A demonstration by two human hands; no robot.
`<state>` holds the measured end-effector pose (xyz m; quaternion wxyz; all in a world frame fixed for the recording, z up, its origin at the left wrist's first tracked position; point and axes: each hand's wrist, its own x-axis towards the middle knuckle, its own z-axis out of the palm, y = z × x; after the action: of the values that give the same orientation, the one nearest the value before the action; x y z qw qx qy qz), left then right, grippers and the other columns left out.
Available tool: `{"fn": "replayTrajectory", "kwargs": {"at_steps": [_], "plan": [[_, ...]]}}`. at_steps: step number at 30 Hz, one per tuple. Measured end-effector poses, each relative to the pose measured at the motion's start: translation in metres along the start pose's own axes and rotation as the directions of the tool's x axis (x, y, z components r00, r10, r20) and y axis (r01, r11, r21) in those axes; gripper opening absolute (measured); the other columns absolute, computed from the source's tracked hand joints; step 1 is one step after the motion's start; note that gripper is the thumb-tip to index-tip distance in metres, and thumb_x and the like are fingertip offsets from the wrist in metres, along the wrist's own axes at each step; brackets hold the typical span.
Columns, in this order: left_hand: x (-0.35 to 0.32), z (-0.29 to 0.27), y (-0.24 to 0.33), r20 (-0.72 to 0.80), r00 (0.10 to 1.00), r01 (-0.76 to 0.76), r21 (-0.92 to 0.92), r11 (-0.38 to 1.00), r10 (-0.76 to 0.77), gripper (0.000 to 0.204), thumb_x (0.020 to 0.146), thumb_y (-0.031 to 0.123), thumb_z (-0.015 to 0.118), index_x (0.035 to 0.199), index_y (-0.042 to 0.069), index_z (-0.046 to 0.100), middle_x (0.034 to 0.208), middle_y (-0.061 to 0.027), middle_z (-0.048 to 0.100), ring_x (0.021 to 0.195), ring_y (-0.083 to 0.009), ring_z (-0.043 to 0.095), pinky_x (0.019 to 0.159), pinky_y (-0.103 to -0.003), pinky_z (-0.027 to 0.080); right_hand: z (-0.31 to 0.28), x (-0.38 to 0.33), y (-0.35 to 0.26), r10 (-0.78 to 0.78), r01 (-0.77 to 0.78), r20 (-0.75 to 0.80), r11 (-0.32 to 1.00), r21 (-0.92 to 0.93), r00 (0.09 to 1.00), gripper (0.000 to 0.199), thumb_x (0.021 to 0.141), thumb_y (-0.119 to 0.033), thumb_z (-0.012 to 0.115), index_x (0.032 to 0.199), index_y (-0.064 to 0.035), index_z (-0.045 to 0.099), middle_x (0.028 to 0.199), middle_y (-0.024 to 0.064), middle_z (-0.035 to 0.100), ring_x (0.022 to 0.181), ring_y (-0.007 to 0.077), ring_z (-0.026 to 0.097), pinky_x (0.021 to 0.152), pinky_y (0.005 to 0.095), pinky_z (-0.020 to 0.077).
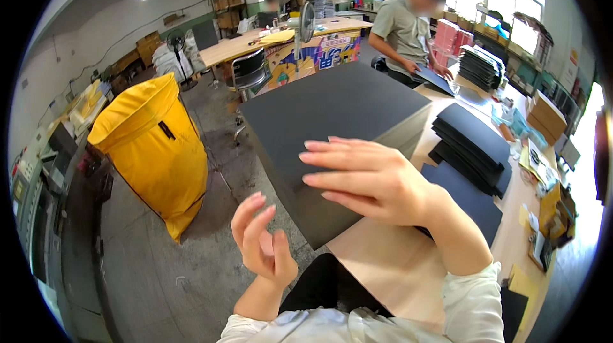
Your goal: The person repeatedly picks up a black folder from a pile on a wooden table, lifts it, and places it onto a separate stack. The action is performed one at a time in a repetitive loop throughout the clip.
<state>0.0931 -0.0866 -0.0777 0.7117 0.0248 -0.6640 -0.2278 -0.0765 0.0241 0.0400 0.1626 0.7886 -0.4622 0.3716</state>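
Black card stack [332, 113] under flat, open right hand [367, 180]; left hand [262, 241] raised beside, fingers loose, empty; yellow sack [156, 145] left.

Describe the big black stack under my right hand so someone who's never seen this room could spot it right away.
Start at the long light wooden table running away from the person. At its near left edge sits a tall block of large black sheets, with the right hand flat on top. Unlike the lower, fanned pile of smaller black sheets to its right, it is square-edged and much thicker.
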Motion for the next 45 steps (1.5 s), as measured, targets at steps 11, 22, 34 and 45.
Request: {"fn": "replayTrajectory", "kwargs": {"at_steps": [11, 22, 34, 45], "plan": [[0.015, 0.011, -0.036, 0.117, 0.993, 0.041, -0.07, 0.997, -0.033, 0.039, 0.096, 0.023, 0.047, 0.119, -0.005, 0.061, 0.131, -0.0268, 0.055, 0.127, -0.047, 0.05, 0.106, -0.054, 0.04, 0.02, 0.025, 0.049, -0.009, -0.008, 0.105, 0.987, 0.16, 0.994, 0.028, 0.082, -0.024, 0.077, 0.102, -0.004, 0.075, 0.11, 0.0167, 0.071, 0.104, 0.0321, 0.068, 0.092, 0.0385, 0.0554], [0.01, 0.02, -0.041, 0.113, 0.994, 0.009, -0.091, 0.996, 0.002, 0.042, 0.096, 0.026, 0.047, 0.12, -0.005, 0.062, 0.128, -0.0266, 0.057, 0.125, -0.0472, 0.052, 0.105, -0.054, 0.041, 0.017, 0.03, 0.047, 0.205, -0.269, 0.193, 0.872, 0.409, 0.959, 0.027, 0.073, -0.007, 0.081, 0.099, 0.0013, 0.076, 0.107, 0.0237, 0.071, 0.11, 0.0373, 0.066, 0.101, 0.0449, 0.0488], [0.008, 0.018, -0.041, 0.156, 0.988, 0.0, -0.065, 0.998, 0.01, 0.044, 0.098, 0.028, 0.046, 0.125, -0.004, 0.059, 0.128, -0.0241, 0.058, 0.126, -0.0453, 0.052, 0.106, -0.056, 0.038, 0.016, 0.032, 0.048, 0.22, -0.296, 0.212, 0.842, 0.45, 0.952, 0.028, 0.072, -0.005, 0.081, 0.098, 0.0026, 0.075, 0.105, 0.0253, 0.07, 0.109, 0.0386, 0.067, 0.101, 0.0443, 0.0488], [0.008, 0.018, -0.04, 0.17, 0.985, 0.003, -0.047, 0.999, 0.005, 0.044, 0.098, 0.028, 0.045, 0.126, -0.004, 0.057, 0.129, -0.024, 0.058, 0.125, -0.0457, 0.052, 0.108, -0.056, 0.036, 0.015, 0.034, 0.048, 0.228, -0.298, 0.201, 0.83, 0.472, 0.953, 0.027, 0.073, -0.004, 0.081, 0.098, 0.0029, 0.075, 0.102, 0.0259, 0.071, 0.107, 0.0377, 0.067, 0.1, 0.0434, 0.0498]]}}
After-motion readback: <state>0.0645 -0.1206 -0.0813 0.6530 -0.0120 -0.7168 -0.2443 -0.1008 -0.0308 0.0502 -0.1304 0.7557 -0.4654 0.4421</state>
